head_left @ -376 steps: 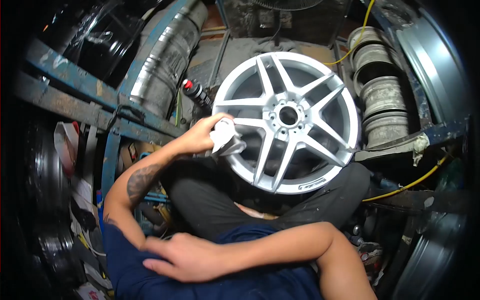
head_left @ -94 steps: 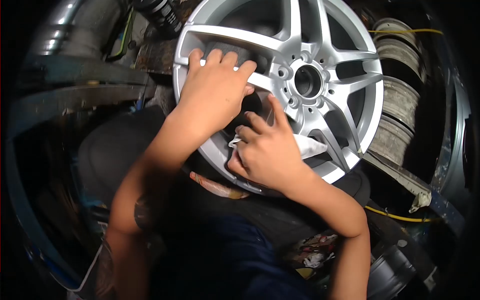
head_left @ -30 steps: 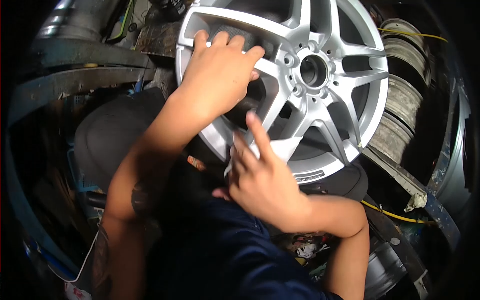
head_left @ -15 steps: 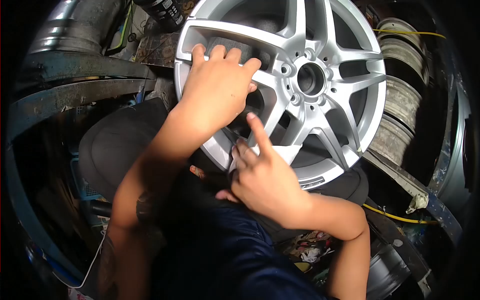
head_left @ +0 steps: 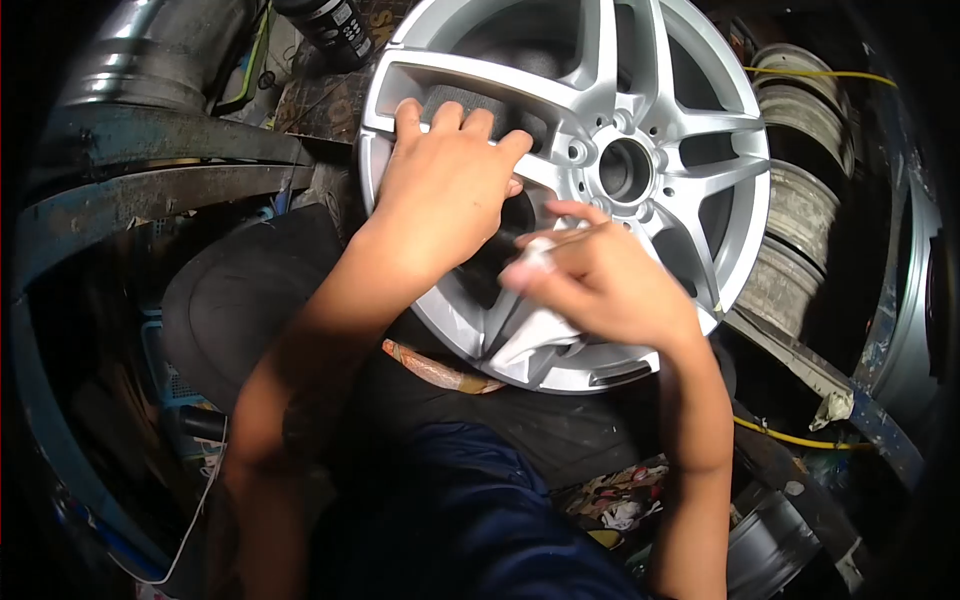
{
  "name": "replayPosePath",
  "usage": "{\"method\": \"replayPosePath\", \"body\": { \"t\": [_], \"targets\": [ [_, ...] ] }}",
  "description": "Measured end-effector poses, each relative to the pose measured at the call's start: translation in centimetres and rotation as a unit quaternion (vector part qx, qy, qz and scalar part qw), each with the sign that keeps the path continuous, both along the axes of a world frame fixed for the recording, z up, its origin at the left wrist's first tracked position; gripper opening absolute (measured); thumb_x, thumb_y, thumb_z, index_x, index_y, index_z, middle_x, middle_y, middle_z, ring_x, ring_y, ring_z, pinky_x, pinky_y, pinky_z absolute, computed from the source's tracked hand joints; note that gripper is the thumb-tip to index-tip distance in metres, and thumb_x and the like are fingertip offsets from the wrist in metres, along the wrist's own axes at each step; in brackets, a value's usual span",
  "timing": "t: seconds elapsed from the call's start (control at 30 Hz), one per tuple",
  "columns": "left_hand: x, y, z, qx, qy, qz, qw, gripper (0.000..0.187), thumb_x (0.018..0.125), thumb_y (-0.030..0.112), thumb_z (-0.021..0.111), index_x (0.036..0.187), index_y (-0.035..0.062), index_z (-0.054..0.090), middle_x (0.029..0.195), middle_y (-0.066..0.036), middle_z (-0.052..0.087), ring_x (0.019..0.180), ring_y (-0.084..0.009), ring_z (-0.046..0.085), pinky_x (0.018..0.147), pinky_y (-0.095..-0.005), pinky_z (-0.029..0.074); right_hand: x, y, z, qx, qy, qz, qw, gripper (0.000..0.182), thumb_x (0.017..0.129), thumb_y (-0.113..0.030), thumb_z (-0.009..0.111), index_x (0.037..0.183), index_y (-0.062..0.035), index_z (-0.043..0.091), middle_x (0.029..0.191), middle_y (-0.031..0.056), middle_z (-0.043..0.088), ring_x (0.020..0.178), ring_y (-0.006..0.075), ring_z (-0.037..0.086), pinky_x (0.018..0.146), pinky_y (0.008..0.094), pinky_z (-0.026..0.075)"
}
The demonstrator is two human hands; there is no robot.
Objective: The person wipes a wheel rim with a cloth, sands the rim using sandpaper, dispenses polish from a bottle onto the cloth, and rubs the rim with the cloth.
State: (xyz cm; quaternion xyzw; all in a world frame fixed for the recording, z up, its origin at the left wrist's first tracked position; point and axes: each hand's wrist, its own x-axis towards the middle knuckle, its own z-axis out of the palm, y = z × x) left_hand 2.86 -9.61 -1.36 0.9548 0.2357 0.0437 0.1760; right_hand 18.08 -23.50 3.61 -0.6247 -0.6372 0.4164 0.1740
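A silver alloy wheel rim with paired spokes lies tilted across my lap, its open centre bore facing up. My left hand is closed over a spoke on the rim's left side, fingertips hooked over the far edge. Over the lower spokes, my right hand is bent around a white cloth. Part of the cloth hangs down onto the outer lip, and some shows between thumb and fingers. Motion blurs those fingertips.
Several dusty rims are stacked at right beside a yellow hose. A black bottle stands at upper left, above a blue metal frame. An orange patterned strip lies under the wheel's lower edge.
My right hand has swept up and to the right with the cloth, from the lower lip toward the hub. The wheel has shifted slightly, and more of the orange strip shows.
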Motion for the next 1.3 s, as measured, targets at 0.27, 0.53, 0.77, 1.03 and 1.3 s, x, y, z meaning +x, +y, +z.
{"method": "replayPosePath", "body": {
  "t": [0.27, 0.53, 0.77, 1.03, 1.3],
  "targets": [
    [0.2, 0.0, 0.2, -0.003, 0.023, 0.004, 1.000, 0.035, 0.097, 0.026, 0.070, 0.130, 0.0166, 0.068, 0.115, -0.009, 0.068, 0.115, -0.0308, 0.060, 0.107, -0.0578, 0.034, -8.8, -4.6, 1.1, 0.111, -0.338, 0.162, 0.920, 0.046, 0.099, -0.041, 0.060, 0.085, -0.0008, 0.078, 0.122, 0.0167, 0.073, 0.130, 0.0334, 0.060, 0.117, 0.0658, 0.033],
    [0.5, 0.1, 0.7, -0.018, 0.026, -0.006, 0.999, 0.035, 0.097, 0.025, 0.069, 0.131, 0.0168, 0.067, 0.117, -0.010, 0.068, 0.118, -0.0319, 0.059, 0.108, -0.0588, 0.035, -8.9, -2.8, 1.7, 0.073, -0.360, 0.254, 0.895, 0.074, 0.090, -0.066, 0.052, 0.094, 0.0010, 0.081, 0.111, 0.0200, 0.074, 0.127, 0.0393, 0.060, 0.123, 0.0697, 0.021],
    [0.3, 0.0, 0.7, -0.007, 0.017, 0.001, 1.000, 0.036, 0.096, 0.026, 0.070, 0.131, 0.0167, 0.067, 0.117, -0.011, 0.068, 0.117, -0.0318, 0.059, 0.107, -0.0584, 0.035, -7.8, -2.3, 2.2, 0.079, -0.293, 0.214, 0.929, 0.064, 0.087, -0.064, 0.059, 0.078, -0.0050, 0.081, 0.085, 0.0126, 0.073, 0.109, 0.0326, 0.067, 0.125, 0.0681, 0.018],
    [0.7, -0.2, 1.0, -0.010, 0.063, 0.005, 0.998, 0.037, 0.098, 0.026, 0.069, 0.134, 0.0189, 0.066, 0.118, -0.010, 0.067, 0.118, -0.0316, 0.059, 0.109, -0.0646, 0.034, -8.0, -3.3, 1.4, 0.154, -0.313, 0.208, 0.914, 0.072, 0.086, -0.069, 0.055, 0.077, -0.0021, 0.081, 0.082, 0.0164, 0.075, 0.107, 0.0378, 0.069, 0.125, 0.0620, 0.024],
    [1.3, 0.9, 1.4, -0.213, -0.031, -0.050, 0.975, 0.041, 0.103, 0.027, 0.064, 0.142, 0.0131, 0.061, 0.125, -0.009, 0.068, 0.120, -0.0260, 0.061, 0.108, -0.0528, 0.040, -2.6, -1.0, 0.9, -0.032, 0.088, 0.115, 0.989, 0.047, 0.103, -0.038, 0.066, 0.072, -0.0042, 0.077, 0.076, 0.0136, 0.072, 0.078, 0.0251, 0.074, 0.099, 0.0428, 0.052]
  ]
}}
